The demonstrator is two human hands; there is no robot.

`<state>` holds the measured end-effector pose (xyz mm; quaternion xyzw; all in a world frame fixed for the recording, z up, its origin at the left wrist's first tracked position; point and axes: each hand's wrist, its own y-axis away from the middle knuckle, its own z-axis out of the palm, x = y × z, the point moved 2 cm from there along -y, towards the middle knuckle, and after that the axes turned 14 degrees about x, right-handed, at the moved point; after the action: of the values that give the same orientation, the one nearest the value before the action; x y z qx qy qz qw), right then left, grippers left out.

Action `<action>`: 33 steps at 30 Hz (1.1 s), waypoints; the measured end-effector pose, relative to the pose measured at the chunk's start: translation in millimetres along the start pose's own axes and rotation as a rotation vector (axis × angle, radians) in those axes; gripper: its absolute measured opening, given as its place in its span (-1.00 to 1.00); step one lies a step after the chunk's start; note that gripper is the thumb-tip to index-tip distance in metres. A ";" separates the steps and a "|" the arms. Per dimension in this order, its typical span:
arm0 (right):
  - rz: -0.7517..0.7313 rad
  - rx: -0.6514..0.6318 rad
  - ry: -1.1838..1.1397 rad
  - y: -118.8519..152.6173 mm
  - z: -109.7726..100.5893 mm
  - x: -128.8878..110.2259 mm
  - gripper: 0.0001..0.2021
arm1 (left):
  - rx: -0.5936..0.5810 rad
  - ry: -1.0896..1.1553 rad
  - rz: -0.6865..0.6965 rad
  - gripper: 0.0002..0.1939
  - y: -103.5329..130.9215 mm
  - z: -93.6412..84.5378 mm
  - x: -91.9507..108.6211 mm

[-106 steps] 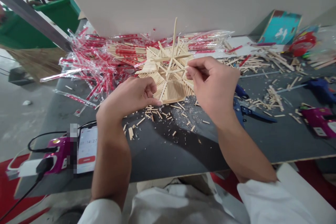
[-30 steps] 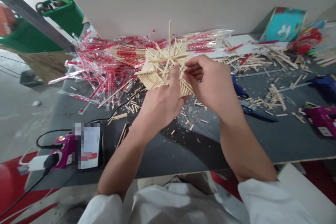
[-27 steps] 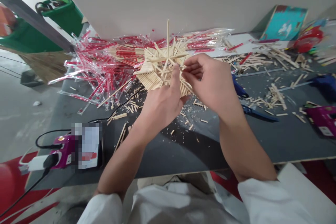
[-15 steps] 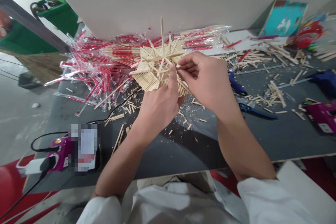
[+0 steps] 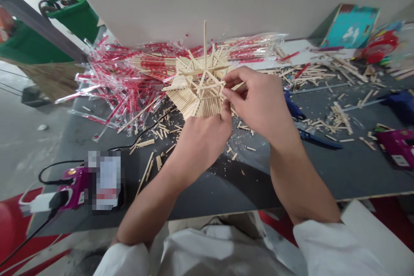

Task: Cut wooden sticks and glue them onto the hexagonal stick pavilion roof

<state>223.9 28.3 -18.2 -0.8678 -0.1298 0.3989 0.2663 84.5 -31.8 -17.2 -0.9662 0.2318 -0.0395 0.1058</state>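
A star-shaped structure of pale wooden sticks [image 5: 186, 101] is in front of me, with a lattice of crossed sticks on top and one stick [image 5: 205, 45] rising upright. My left hand [image 5: 207, 140] is at its near edge, fingers curled in and thumb side toward the right hand; the fingertips are mostly hidden. At the right side of the lattice my right hand [image 5: 255, 99] pinches the end of a thin wooden stick between thumb and fingers. The two hands nearly touch there.
Red-and-clear plastic wrappers [image 5: 113, 82] heap at the left. Cut stick pieces [image 5: 339, 116] litter the dark table [image 5: 226, 198]. Blue pliers [image 5: 318, 139] and a blue glue gun [image 5: 401, 101] are at right. A phone [image 5: 108, 181] and purple power strip [image 5: 73, 183] sit at left.
My left index finger, earlier stretched out onto the lattice, has drawn back and curled near the right thumb. The right hand keeps its pinch. The structure appears slightly farther right.
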 end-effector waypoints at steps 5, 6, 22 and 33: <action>0.022 -0.047 0.012 -0.8 -3.7 -1.4 -0.82 | 0.001 0.068 0.045 -0.74 5.5 -13.6 -3.2; 0.021 -0.049 0.018 -0.8 -4.6 -2.1 -0.83 | -0.006 0.074 0.041 -0.78 6.6 -16.2 -5.0; 0.044 0.038 0.106 -16.8 -40.5 30.8 -0.79 | -0.149 0.236 -0.051 -0.77 20.8 -38.5 -76.2; 0.294 0.035 -0.128 -24.8 -36.4 55.5 -0.88 | -0.147 0.260 -0.209 -0.73 21.5 -26.1 -124.8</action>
<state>287.3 60.0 -19.2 -0.8456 -0.0109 0.4902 0.2111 -39.3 1.6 0.1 -0.9769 0.1442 -0.1577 -0.0009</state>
